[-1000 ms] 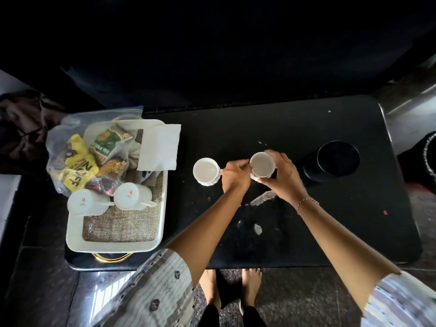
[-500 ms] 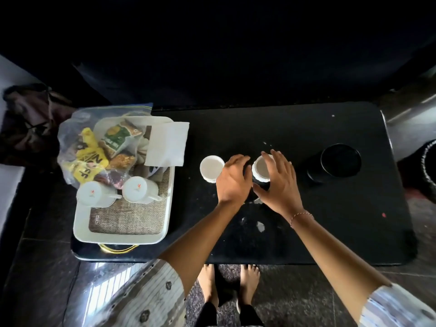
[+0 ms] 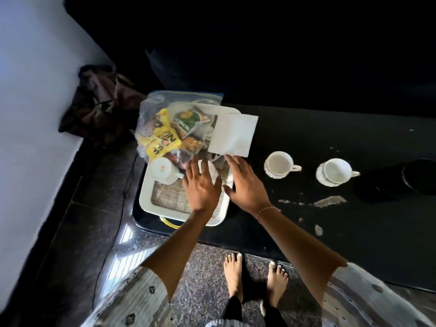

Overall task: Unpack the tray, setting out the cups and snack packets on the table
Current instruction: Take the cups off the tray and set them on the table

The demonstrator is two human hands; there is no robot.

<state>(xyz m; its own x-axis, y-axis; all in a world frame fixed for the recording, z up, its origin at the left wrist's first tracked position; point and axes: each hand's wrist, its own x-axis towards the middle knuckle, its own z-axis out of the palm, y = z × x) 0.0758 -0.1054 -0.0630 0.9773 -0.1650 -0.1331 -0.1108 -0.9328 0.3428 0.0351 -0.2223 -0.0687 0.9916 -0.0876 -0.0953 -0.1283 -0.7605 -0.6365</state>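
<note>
Both hands hover spread-fingered over the white tray [image 3: 146, 199], holding nothing. The left hand [image 3: 202, 185] covers the second remaining cup [image 3: 213, 172], of which only a white sliver shows between the hands; the right hand [image 3: 245, 185] reaches just beside it, fingertips near the napkin [image 3: 233, 134]. The first tray cup [image 3: 164, 169] lies tipped on its side to the left. I'd take each cup by its handle or body, one per hand, lift clear of the bag of snack packets [image 3: 169, 131] behind, and set them near the two upright cups [image 3: 278, 164] already on the black table [image 3: 306, 138].
</note>
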